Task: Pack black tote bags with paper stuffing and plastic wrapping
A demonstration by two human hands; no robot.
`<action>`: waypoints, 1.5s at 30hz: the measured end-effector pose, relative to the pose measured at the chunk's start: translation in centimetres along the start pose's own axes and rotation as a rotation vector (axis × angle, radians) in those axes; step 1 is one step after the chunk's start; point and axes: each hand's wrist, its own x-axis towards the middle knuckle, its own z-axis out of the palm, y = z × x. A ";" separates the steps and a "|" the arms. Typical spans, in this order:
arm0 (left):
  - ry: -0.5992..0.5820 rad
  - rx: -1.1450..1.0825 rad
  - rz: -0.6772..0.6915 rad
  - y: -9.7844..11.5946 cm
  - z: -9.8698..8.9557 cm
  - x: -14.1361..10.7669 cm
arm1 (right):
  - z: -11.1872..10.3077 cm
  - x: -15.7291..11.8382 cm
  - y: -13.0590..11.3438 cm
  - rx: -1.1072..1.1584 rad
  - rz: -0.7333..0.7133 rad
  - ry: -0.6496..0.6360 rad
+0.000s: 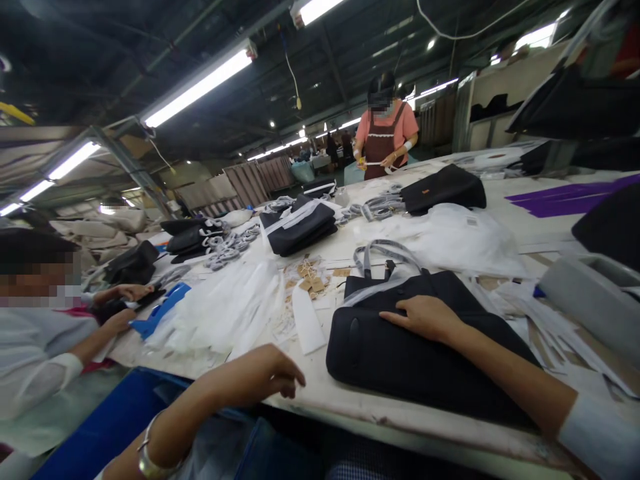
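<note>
the black bag (370,360) lies crosswise beneath the loosely spread right hand (425,318), the empty, half-curled left hand (265,377) apart to its left.

Ceiling (200,27) dim; white tubes (200,87) blown out, glaring high above and beyond both sets of fingers. Table (314,380) fairly bright, shadows soft; deep shade below the left fingers (293,375). Under the right fingers (395,319), black bag (390,367) gives back little light, detail faint. Beyond them, plastic (465,240) pale, nearly washed out. Wide-lens stretch toward frame edges; view tilted. Far background soft. Pixel blocks over heads (381,100).
</note>
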 end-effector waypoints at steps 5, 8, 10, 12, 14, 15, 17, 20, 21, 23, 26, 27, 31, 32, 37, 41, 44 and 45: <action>0.467 0.106 0.357 3.2 0.3 9.2 | -0.9 0.5 -0.2 0.015 -0.030 -0.077; 0.431 0.213 0.539 3.7 0.9 15.8 | -1.6 0.8 -0.1 0.057 -0.060 -0.143; 0.322 0.228 0.491 3.1 0.9 18.9 | -2.2 1.0 0.3 0.110 -0.084 -0.211; 0.242 0.198 0.404 1.8 0.5 20.4 | -2.9 0.9 1.0 0.172 -0.098 -0.280; 0.215 0.169 0.356 0.2 -0.1 20.4 | -3.9 0.5 2.2 0.236 -0.100 -0.330; 0.225 0.153 0.345 -0.7 -0.3 19.9 | -4.5 0.0 2.9 0.263 -0.098 -0.339; 0.277 0.085 0.309 -2.5 -0.3 18.5 | -5.5 -1.5 4.5 0.297 -0.083 -0.324; 0.363 -0.125 0.237 -4.7 0.9 16.2 | -6.5 -4.6 7.0 0.330 0.011 -0.257; 0.376 -0.205 0.216 -5.3 1.5 15.6 | -6.6 -5.8 7.8 0.343 0.065 -0.225; 0.388 -0.358 0.175 -5.9 2.8 14.7 | -6.6 -8.2 9.0 0.373 0.187 -0.135; 0.402 -0.511 0.119 -5.9 4.2 14.1 | -6.1 -11.4 9.8 0.403 0.342 0.018; 0.409 -0.538 0.105 -5.9 4.5 14.1 | -5.9 -12.3 9.8 0.402 0.387 0.059; 0.435 -0.557 0.097 -5.6 4.9 14.2 | -5.1 -14.4 8.4 0.390 0.508 0.154; 0.439 -0.556 0.098 -5.6 5.0 14.3 | -4.9 -14.6 7.8 0.395 0.517 0.175; 0.437 -0.558 0.073 -6.0 5.2 14.6 | -3.7 -14.4 5.8 0.390 0.537 0.277; 0.519 -0.517 -0.003 -6.1 5.7 14.8 | -2.4 -13.9 5.9 0.373 0.578 0.316; 0.583 -0.509 -0.025 -5.7 6.0 15.0 | -1.8 -13.2 6.1 0.325 0.542 0.317; 0.597 -0.503 -0.023 -5.5 6.0 15.0 | -1.8 -12.9 6.2 0.318 0.535 0.306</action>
